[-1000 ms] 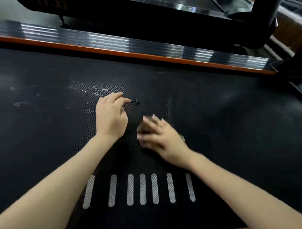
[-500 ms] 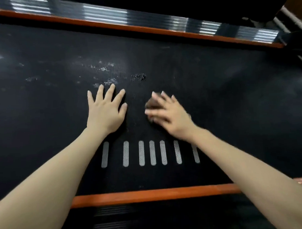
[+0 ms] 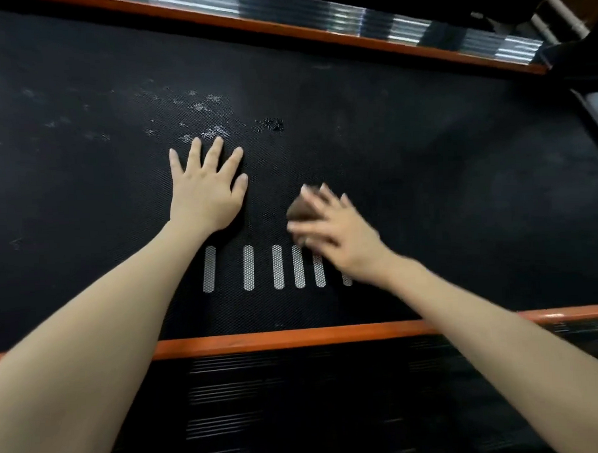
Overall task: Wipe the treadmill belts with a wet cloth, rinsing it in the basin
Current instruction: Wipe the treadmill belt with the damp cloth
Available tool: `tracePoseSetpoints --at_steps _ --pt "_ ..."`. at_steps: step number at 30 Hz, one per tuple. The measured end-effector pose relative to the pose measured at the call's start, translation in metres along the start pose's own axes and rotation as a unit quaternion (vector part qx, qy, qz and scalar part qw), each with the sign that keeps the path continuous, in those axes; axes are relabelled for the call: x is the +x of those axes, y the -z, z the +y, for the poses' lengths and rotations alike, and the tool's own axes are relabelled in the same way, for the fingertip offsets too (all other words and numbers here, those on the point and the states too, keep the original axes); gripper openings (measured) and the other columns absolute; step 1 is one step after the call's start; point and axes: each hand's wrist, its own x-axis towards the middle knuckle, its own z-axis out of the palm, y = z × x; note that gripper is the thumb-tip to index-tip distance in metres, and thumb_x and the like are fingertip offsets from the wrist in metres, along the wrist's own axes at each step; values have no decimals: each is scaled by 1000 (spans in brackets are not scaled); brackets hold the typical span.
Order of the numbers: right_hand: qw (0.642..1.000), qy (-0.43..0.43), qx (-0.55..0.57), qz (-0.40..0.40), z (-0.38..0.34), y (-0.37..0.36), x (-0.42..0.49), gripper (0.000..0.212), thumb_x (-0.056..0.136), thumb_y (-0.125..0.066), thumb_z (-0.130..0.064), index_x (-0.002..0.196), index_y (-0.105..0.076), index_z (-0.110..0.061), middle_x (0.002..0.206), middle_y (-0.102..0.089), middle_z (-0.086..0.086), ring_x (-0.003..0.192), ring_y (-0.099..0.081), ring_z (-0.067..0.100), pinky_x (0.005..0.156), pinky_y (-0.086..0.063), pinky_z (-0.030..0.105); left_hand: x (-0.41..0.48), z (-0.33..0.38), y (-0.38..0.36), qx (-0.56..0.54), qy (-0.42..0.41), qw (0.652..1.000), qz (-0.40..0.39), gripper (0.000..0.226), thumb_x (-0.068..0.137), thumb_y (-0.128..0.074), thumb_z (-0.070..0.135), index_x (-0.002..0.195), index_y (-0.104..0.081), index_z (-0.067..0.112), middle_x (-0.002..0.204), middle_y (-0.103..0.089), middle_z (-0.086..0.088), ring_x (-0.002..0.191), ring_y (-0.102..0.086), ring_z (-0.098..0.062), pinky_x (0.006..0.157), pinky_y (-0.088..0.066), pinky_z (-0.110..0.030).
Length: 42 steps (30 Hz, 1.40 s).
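A: Belt (image 3: 425,188) first: where do our hands lie on it?

B: Our left hand (image 3: 206,192) lies flat on the black belt, palm down, fingers spread wide, left of the middle.

A: And the cloth?

B: The cloth (image 3: 302,209) is a small brown wad under our right hand (image 3: 338,235), on the belt, near the left hand but apart from it. The right hand is blurred, so we say only that its fingers seem rather straight and press on top of the cloth. Only a brown edge shows between them.

A: What is near?

B: Pale stripes (image 3: 248,272) stand in a row on the belt just below both hands; our right wrist covers the last ones. Pale smudges (image 3: 205,107) and a dark spot (image 3: 270,124) lie beyond the left fingertips. An orange rail (image 3: 278,339) runs under our forearms, and a second rail (image 3: 284,28) runs along the far edge.
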Motion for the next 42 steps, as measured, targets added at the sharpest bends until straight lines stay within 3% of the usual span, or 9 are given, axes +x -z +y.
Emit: tracePoseSetpoints --at_steps 5,10,11,14,16,19,23,30,42 --pt "970 -42 227 -72 -50 23 -60 27 98 -46 -29 120 -61 -31 147 -36 -10 142 -20 4 117 -12 27 1 0 3 -3 3 1000 -9 53 98 -25 47 149 -26 31 158 -16 -4 145 -5 -31 115 3 -57" --pt "795 -226 562 12 -83 55 -45 27 98 -41 -26 108 -64 -18 103 -70 0 98 -65 13 88 -51 26 -1 0 3 -8 4 1000 -3 52 98 -28 47 148 -28 31 158 -18 -4 145 -7 -31 115 2 -57" --pt "800 -255 544 19 -81 53 -41 24 99 -41 -25 107 -64 -22 101 -70 -1 96 -65 13 89 -50 28 -1 0 3 -10 3 1000 -4 52 98 -28 47 148 -29 31 158 -19 -4 145 -7 -31 115 2 -57" --pt "951 -246 135 132 -52 52 -44 23 98 -47 -22 112 -65 -30 88 -70 -7 84 -63 7 79 -41 22 -1 -1 2 -10 2 1000 -2 53 98 -29 48 147 -29 31 158 -19 -4 145 -7 -31 115 2 -57" --pt "950 -200 -25 239 -45 55 -49 25 97 -48 -22 112 -67 -22 92 -70 -5 86 -64 13 72 -35 17 -1 -1 2 -9 3 1000 -2 53 98 -28 48 147 -29 31 158 -19 -4 145 -7 -31 115 2 -57" --pt "984 -34 -30 173 -56 39 -47 36 91 -46 -41 115 -67 -24 121 -65 1 115 -58 20 97 -40 28 -1 -1 2 -10 3 1000 -4 53 97 -28 48 147 -29 31 158 -18 -4 146 -6 -31 115 3 -56" --pt "990 38 -97 -99 -52 -8 -36 67 81 -34 -71 143 -28 -46 159 -14 2 146 0 29 112 -4 60 0 -2 0 -10 4 1000 3 53 97 -29 47 147 -29 31 158 -19 -5 145 -7 -32 114 2 -57" --pt "978 189 -84 -11 -58 -42 24 51 83 -48 -56 125 -61 -30 140 -48 11 139 -27 39 105 -18 70 1 0 -1 4 1 1000 10 52 98 -33 45 147 -32 29 157 -22 -7 144 -11 -34 113 0 -59" --pt "993 115 -29 12 28 4 -50 35 95 -41 -49 126 -51 -35 145 -41 -3 142 -24 21 117 -13 42 -1 -7 2 5 -21 1000 -1 49 100 -27 43 148 -27 33 158 -19 -2 146 -8 -30 115 1 -55"
